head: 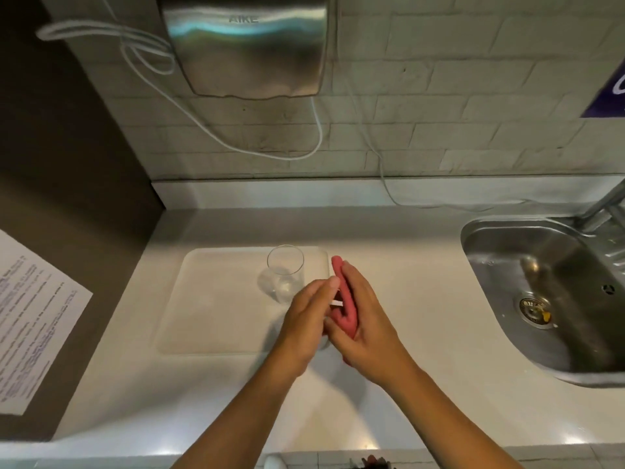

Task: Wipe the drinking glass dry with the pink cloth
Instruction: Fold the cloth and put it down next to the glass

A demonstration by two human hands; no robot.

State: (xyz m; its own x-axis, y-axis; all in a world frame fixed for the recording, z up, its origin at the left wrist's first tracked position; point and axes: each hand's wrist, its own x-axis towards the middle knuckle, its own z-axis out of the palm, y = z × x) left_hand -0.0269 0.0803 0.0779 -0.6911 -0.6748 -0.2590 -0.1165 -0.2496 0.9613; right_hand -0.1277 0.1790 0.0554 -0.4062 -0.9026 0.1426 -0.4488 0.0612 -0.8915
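Note:
A clear drinking glass (283, 273) stands upright on a white tray (216, 299) on the counter, nothing touching it. Just right of it, both hands meet around the pink cloth (342, 304), which is folded into a narrow strip with a small white tag showing. My right hand (363, 319) holds the cloth along its fingers and palm. My left hand (306, 319) presses against the cloth from the left, thumb and fingers closed on it. Most of the cloth is hidden between the hands.
A steel sink (548, 299) with a drain is set into the counter at the right, its tap (605, 201) at the far right edge. A steel hand dryer (243, 45) hangs on the tiled wall with white cables (318, 130) trailing down. A printed paper (30, 319) lies at the left.

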